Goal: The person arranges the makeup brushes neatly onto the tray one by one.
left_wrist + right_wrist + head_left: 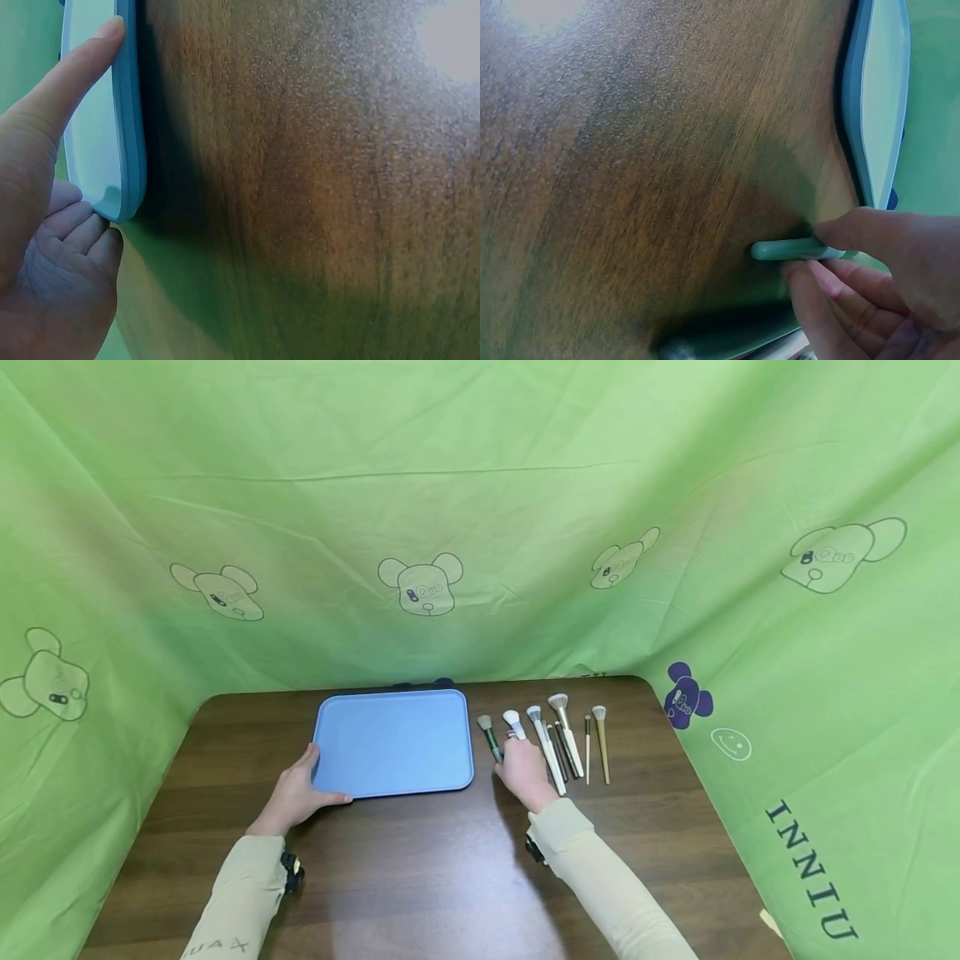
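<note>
A blue rectangular tray [393, 745] lies flat near the back of the table. My left hand [295, 791] grips its front left corner. The left wrist view shows the thumb along the front rim and the other fingers curled at the corner. To the right of the tray, my right hand [526, 771] pinches the green handle [787, 249] of a makeup brush [491, 737] between thumb and fingers. This brush has a greyish-green head. Beside that hand lies a white-headed makeup brush [513, 720], partly covered by the hand.
Further right lie a long white-handled brush [553, 762], a fan-shaped brush [567, 733], several slim dark brushes, a thin brush [588, 750] and a tan-handled brush [602, 746]. A green curtain [480, 635] hangs around the brown wooden table [420, 868].
</note>
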A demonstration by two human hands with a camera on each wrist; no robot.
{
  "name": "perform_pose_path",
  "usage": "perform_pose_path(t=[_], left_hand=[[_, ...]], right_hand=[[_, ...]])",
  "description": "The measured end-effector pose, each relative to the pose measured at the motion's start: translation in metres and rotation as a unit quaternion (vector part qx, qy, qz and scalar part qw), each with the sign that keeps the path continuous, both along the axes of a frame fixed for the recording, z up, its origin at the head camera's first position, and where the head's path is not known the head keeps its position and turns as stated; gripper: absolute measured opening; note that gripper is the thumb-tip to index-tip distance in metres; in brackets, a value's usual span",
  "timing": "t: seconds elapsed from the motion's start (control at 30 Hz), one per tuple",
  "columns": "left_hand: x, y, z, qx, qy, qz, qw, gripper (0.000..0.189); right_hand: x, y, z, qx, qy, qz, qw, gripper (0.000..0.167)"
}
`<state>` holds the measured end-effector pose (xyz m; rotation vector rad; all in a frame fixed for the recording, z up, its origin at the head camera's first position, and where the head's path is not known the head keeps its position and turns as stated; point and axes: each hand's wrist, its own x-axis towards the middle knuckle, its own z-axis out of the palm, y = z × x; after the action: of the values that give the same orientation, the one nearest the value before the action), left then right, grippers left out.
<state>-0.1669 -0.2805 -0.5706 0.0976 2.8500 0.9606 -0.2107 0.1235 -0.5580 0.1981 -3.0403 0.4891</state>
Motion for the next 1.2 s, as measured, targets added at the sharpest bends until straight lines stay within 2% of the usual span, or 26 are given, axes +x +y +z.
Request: perform_pose_path(t=[0.37,0.67,0.83,1.03,1.2], left_hand=[[-0.001,-0.001,-0.001,-0.001,-0.001,-0.001,1.0000,0.128],[-0.001,-0.001,-0.001,-0.005,-0.005,0.004,1.0000,0.128],[-0.001,0.000,-0.001,-0.004,-0.005,0.005,1.0000,0.129],[0.000,0.000,-0.001,-0.002,-0.007,0.006,1.0000,0.128],[0.000,0.001,-0.002,-0.002,-0.008,0.006,0.9999,0.129]], right_hand=[[-0.004,-0.002,0.008,-0.029,0.005,0.009,0.9995,0.034],[-0.007,-0.004,0.012,-0.055,0.022,0.013,0.9982,0.010],[-0.009,-0.006,0.015,-0.096,0.027,0.014,0.9949,0.023],[-0.010,-0.007,0.019,-0.134,-0.014,-0.001,0.9908,0.025],[-0.010,-0.007,0.024,-0.178,-0.073,-0.024,0.9810,0.032]])
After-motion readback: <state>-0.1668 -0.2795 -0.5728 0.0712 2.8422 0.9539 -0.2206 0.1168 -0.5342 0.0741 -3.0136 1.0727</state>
